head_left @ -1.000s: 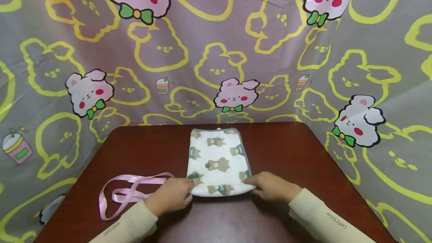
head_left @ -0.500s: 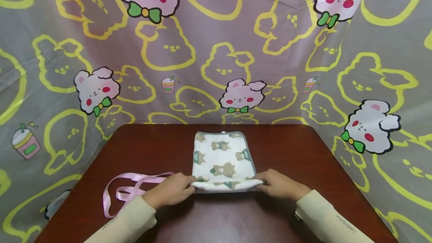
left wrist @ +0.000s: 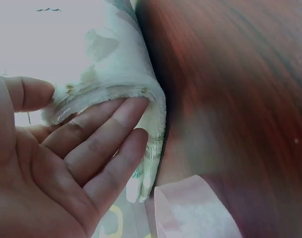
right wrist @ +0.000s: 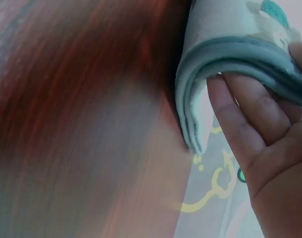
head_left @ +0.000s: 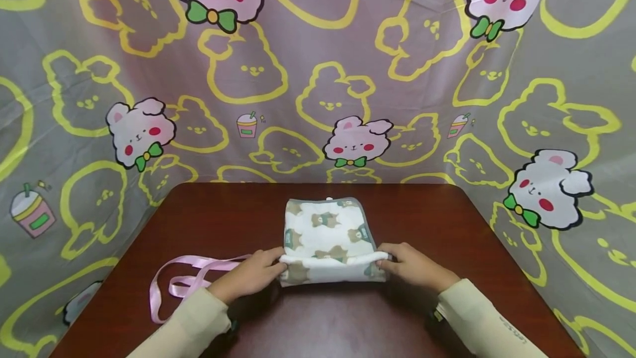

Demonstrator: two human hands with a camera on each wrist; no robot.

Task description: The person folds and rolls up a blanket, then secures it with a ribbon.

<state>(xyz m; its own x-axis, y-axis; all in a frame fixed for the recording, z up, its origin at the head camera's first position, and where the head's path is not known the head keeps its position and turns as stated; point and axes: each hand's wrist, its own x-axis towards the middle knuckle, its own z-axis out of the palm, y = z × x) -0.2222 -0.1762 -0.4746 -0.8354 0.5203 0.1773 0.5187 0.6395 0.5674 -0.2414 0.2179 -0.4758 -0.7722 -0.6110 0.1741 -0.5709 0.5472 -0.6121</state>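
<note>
A white fleece blanket (head_left: 325,231) with brown bears and a grey edge lies folded in layers at the table's middle. Its near end is lifted into a raised fold across its width. At the left end of that fold, my left hand (head_left: 253,275) pinches the cloth. My right hand (head_left: 419,267) grips the opposite end. In the left wrist view, the thumb of the left hand (left wrist: 76,144) is on top of the layered blanket (left wrist: 106,49), fingers under it. In the right wrist view, fingers of the right hand (right wrist: 265,129) reach beneath the curved, grey-bound blanket edge (right wrist: 230,52).
A loosely looped pink ribbon (head_left: 196,260) lies on the dark red-brown table (head_left: 427,220), left of the blanket and partly behind the left forearm. Patterned curtains (head_left: 318,26) hang around the table's back and sides.
Both hands have raised the blanket's near end and turned it away from the body, so the flat part looks shorter. The ribbon has stayed in place; the head view has shifted slightly.
</note>
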